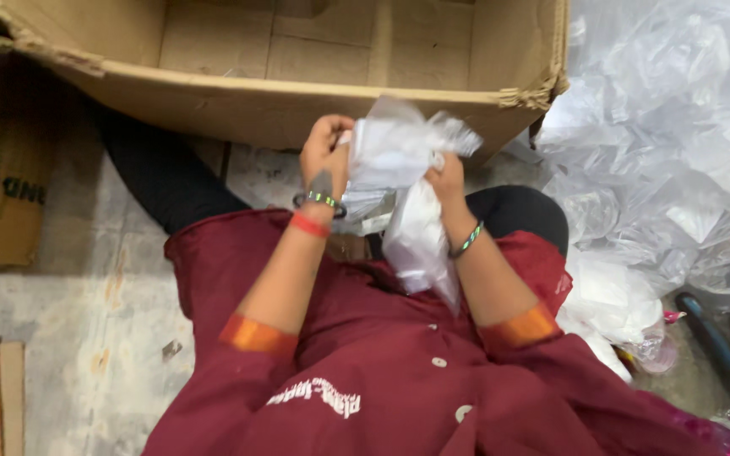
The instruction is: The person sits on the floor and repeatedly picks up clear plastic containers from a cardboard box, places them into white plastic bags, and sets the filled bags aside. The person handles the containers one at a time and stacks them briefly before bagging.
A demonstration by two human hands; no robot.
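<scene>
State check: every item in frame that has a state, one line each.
left hand: closed on the clear plastic bag
right hand: closed on the same bag
clear plastic bag: crumpled, held up between both hands
white item: hanging below the bag, against the lap
cardboard box: open, top edge torn
pile of plastic bags: loose, heaped on the floor at the right

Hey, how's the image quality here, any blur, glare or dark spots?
Head view: soft motion blur on both hands, left hand and right hand, and the white plastic bag they grip; the clear plastic heap glares nearly white at right; deep shadow beside the cardboard box.
</scene>
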